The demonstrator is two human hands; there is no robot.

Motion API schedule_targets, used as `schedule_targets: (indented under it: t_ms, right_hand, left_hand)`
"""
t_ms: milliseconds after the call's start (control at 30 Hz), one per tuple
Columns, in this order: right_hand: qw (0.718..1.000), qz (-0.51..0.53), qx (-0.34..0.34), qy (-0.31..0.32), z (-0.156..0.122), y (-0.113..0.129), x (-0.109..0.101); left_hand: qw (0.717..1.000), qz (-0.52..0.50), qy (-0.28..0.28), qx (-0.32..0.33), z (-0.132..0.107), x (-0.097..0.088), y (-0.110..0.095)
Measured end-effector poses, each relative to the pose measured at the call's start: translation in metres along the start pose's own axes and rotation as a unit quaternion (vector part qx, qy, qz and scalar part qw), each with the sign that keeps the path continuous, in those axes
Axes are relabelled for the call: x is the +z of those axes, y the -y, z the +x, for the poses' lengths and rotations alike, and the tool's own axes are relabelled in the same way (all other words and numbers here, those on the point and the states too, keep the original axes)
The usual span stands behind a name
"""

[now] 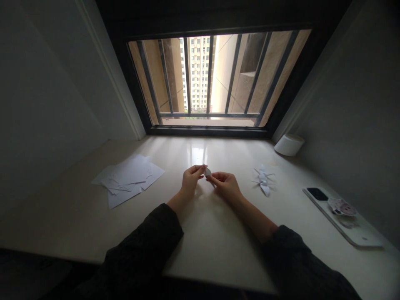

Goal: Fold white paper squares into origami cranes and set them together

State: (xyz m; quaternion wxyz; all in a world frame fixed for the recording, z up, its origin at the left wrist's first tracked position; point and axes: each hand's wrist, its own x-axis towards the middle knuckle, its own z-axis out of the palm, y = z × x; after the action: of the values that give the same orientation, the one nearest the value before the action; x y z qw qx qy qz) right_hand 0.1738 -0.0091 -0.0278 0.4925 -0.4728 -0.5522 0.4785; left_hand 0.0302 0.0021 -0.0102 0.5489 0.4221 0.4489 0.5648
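Between my two hands, above the middle of the pale sill, is a small piece of folded paper (pixel 208 171). My left hand (pixel 191 180) pinches its upper left end between thumb and fingers. On the other side my right hand (pixel 225 184) is closed on the lower right part with thumb and forefinger. Fingers cover much of the paper, so its exact folded shape is hard to make out. To the right of my hands lie folded paper cranes (pixel 263 180), close together in a row.
Loose white paper sheets (pixel 129 175) lie in an untidy pile at the left. On the right are a phone (pixel 342 221) with a round grip on its back and a white cylindrical object (pixel 289 145) by the wall. A barred window (pixel 206 131) closes off the far side.
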Motion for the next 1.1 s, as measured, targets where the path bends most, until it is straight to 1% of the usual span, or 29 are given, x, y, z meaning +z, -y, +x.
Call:
schedule_targets:
  t_ms: [133, 300, 367, 467, 500, 533, 600, 633, 733, 800, 867, 967, 1033, 1100]
  right_hand:
    - [1.000, -0.006, 0.015, 0.012, -0.004, 0.006, 0.004]
    - [0.999, 0.021, 0.033, 0.028, -0.008, 0.008, 0.009]
    - [0.999, 0.019, 0.029, 0.031, -0.009, 0.006, 0.010]
    - [0.999, 0.001, 0.023, 0.035, -0.009, 0.005, 0.008]
    - [0.999, -0.001, 0.024, 0.023, -0.009, 0.005, 0.007]
    - [1.000, -0.004, 0.014, 0.008, -0.008, 0.006, 0.006]
    - [0.999, -0.018, -0.014, -0.047, -0.005, 0.007, 0.002]
    - [0.996, -0.033, -0.034, -0.077, -0.004, 0.008, 0.001]
    - [0.978, -0.092, -0.104, -0.154, -0.004, 0.010, -0.003]
    - [0.962, -0.143, -0.155, -0.175, -0.006, 0.012, -0.004]
    - [0.943, -0.200, -0.202, -0.175, -0.008, 0.013, -0.003]
    - [0.913, -0.278, -0.247, -0.167, -0.011, 0.013, -0.002]
    - [0.905, -0.306, -0.259, -0.143, -0.012, 0.013, -0.001]
    - [0.907, -0.309, -0.265, -0.110, -0.012, 0.012, 0.000]
  left_hand:
    - [1.000, -0.027, -0.001, -0.002, -0.004, 0.002, -0.001]
    - [0.998, -0.059, -0.033, 0.004, -0.007, 0.006, -0.004]
    - [0.996, -0.066, -0.064, 0.010, -0.004, 0.004, -0.006]
    - [0.987, -0.071, -0.143, 0.026, 0.002, -0.004, -0.008]
    - [0.984, -0.066, -0.163, 0.030, 0.004, -0.007, -0.007]
    - [0.984, -0.058, -0.165, 0.027, 0.005, -0.009, -0.006]
    - [0.989, -0.030, -0.144, 0.005, 0.003, -0.009, -0.003]
    - [0.994, -0.006, -0.113, -0.007, 0.001, -0.007, -0.001]
    - [0.998, 0.056, 0.003, 0.000, -0.009, 0.001, 0.002]
    - [0.995, 0.085, 0.044, 0.015, -0.016, 0.006, 0.002]
    - [0.993, 0.097, 0.058, 0.036, -0.019, 0.009, 0.001]
    - [0.994, 0.085, 0.047, 0.041, -0.019, 0.009, -0.001]
    - [0.997, 0.070, 0.032, 0.023, -0.017, 0.008, -0.002]
    - [0.998, 0.064, 0.019, 0.012, -0.014, 0.006, -0.002]
